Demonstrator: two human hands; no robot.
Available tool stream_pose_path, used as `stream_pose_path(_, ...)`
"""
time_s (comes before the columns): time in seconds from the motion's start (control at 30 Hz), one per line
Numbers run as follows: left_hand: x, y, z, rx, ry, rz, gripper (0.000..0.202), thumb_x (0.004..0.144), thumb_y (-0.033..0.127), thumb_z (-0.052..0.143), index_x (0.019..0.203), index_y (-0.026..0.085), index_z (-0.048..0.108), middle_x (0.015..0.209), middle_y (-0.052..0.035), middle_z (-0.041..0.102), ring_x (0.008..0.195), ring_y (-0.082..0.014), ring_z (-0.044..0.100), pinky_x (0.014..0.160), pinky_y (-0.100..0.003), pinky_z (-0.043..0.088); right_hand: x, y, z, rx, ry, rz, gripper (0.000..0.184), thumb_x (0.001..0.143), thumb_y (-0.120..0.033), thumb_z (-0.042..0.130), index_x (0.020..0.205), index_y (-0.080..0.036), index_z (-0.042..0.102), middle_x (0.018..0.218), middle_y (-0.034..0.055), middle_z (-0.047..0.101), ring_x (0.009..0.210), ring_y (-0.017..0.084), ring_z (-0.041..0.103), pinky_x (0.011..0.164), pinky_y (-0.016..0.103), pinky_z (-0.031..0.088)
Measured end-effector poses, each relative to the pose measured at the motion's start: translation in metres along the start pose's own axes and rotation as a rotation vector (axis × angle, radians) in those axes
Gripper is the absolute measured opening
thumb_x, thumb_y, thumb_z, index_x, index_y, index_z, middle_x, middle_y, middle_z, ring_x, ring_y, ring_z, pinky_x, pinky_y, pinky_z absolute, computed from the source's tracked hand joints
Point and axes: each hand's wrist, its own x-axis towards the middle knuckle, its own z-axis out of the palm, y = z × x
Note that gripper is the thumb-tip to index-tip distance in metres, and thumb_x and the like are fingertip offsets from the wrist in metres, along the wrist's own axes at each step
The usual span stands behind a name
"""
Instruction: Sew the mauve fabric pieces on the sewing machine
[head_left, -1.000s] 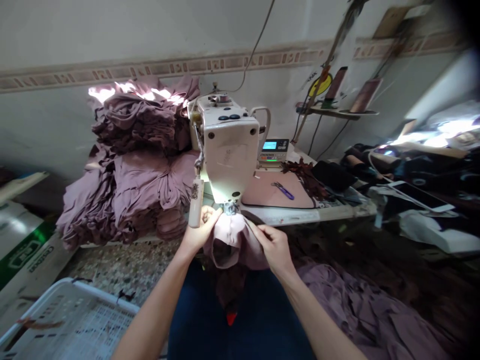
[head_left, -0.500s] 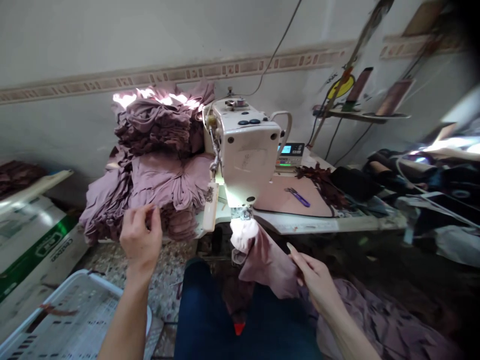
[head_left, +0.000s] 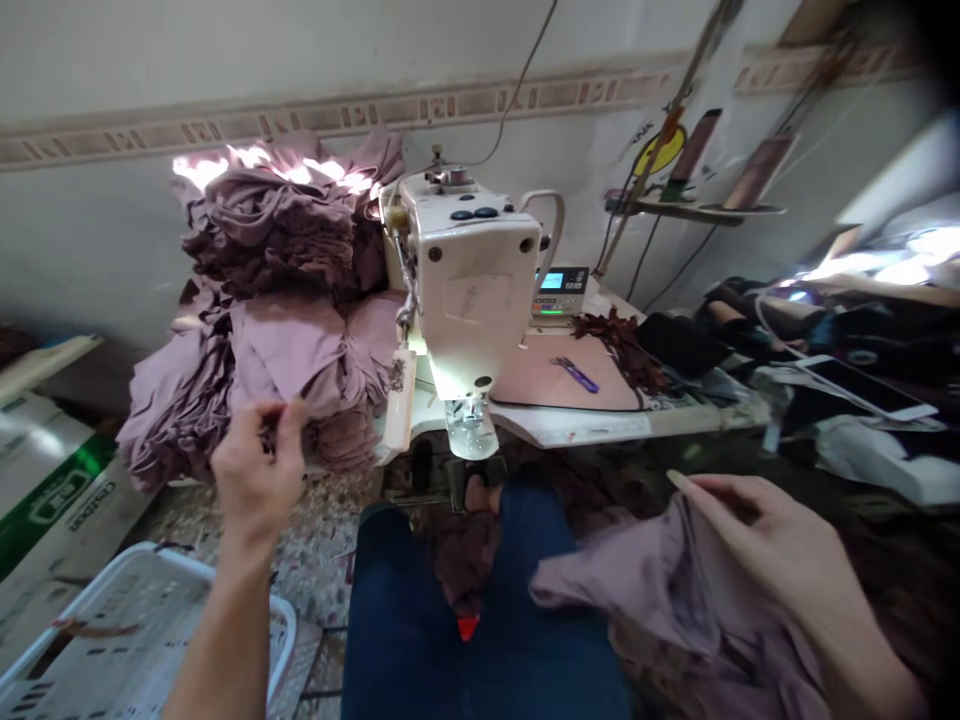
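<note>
A cream sewing machine (head_left: 472, 290) stands on a table with its needle area lit and bare. My left hand (head_left: 259, 470) is raised at the left, fingers pinched on the edge of a mauve fabric piece (head_left: 289, 350) from the tall stack (head_left: 285, 290) beside the machine. My right hand (head_left: 765, 550) is low at the right, fingers closed on a mauve fabric piece (head_left: 645, 590) that lies over my lap and the pile of like pieces there.
A white plastic basket (head_left: 112, 640) sits at the lower left by cardboard boxes (head_left: 52, 480). On the table are a control panel (head_left: 561, 290), purple snips (head_left: 576, 376) and dark scraps (head_left: 622, 345). Clutter and a phone (head_left: 855, 388) fill the right side. Thread cones stand on a shelf (head_left: 697, 208).
Both hands left the needle. My right hand pulled the sewn piece away from the machine down to the right lap. My left hand moved left to the stack and pinched a piece.
</note>
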Motion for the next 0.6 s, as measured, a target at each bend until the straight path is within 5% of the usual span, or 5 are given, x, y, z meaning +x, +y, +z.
stream_pose_path(0.2, -0.095, 0.072, 0.031, -0.606, -0.317, -0.236, 0.025, 0.105, 0.045, 0.064, 0.110, 0.021, 0.068, 0.085, -0.0038, 0.075, 0.073, -0.0176, 0.070, 0.070, -0.026, 0.055, -0.073, -0.041, 0.072, 0.350, -0.603, 0.045, 0.048, 0.082, -0.065, 0.084, 0.069, -0.019, 0.081, 0.058, 0.0057, 0.069, 0.056, 0.021, 0.063, 0.056, 0.031, 0.050)
stream_pose_path(0.3, -0.137, 0.087, 0.056, -0.866, -0.524, -0.452, 0.036, 0.102, 0.048, 0.069, 0.121, 0.019, 0.071, 0.094, -0.0065, 0.078, 0.081, -0.0191, 0.073, 0.076, -0.027, 0.058, -0.134, -0.070, 0.130, 0.499, -0.792, 0.046, 0.047, 0.069, -0.052, 0.098, 0.100, -0.018, 0.086, 0.095, 0.0095, 0.083, 0.064, 0.019, 0.068, 0.054, 0.027, 0.050)
stream_pose_path(0.37, -0.157, 0.083, 0.069, -0.938, -0.630, -0.534, 0.037, 0.098, 0.049, 0.073, 0.116, 0.016, 0.077, 0.103, -0.0106, 0.081, 0.091, -0.0229, 0.075, 0.084, -0.030, 0.060, -0.160, -0.081, 0.160, 0.612, -0.933, 0.042, 0.055, 0.074, -0.048, 0.095, 0.118, -0.020, 0.080, 0.106, 0.0083, 0.081, 0.069, 0.019, 0.069, 0.055, 0.026, 0.051)
stream_pose_path(0.43, -0.169, 0.070, 0.074, -0.938, -0.726, -0.574, 0.038, 0.094, 0.049, 0.077, 0.112, 0.016, 0.081, 0.109, -0.0131, 0.082, 0.099, -0.0264, 0.076, 0.089, -0.033, 0.060, -0.168, -0.084, 0.178, 0.664, -0.964, 0.048, 0.039, 0.085, -0.052, 0.085, 0.103, -0.019, 0.078, 0.090, 0.0051, 0.078, 0.070, 0.020, 0.068, 0.058, 0.026, 0.052)
stream_pose_path(0.6, -0.163, 0.032, 0.066, -0.890, -1.091, -0.424, 0.039, 0.090, 0.050, 0.083, 0.109, 0.016, 0.083, 0.109, -0.0122, 0.081, 0.096, -0.0254, 0.074, 0.081, -0.031, 0.058, -0.129, -0.077, 0.168, 0.449, -0.874, -0.159, 0.045, 0.089, -0.051, 0.082, 0.062, -0.019, 0.066, 0.069, 0.0020, 0.063, 0.065, 0.017, 0.056, 0.058, 0.026, 0.042)
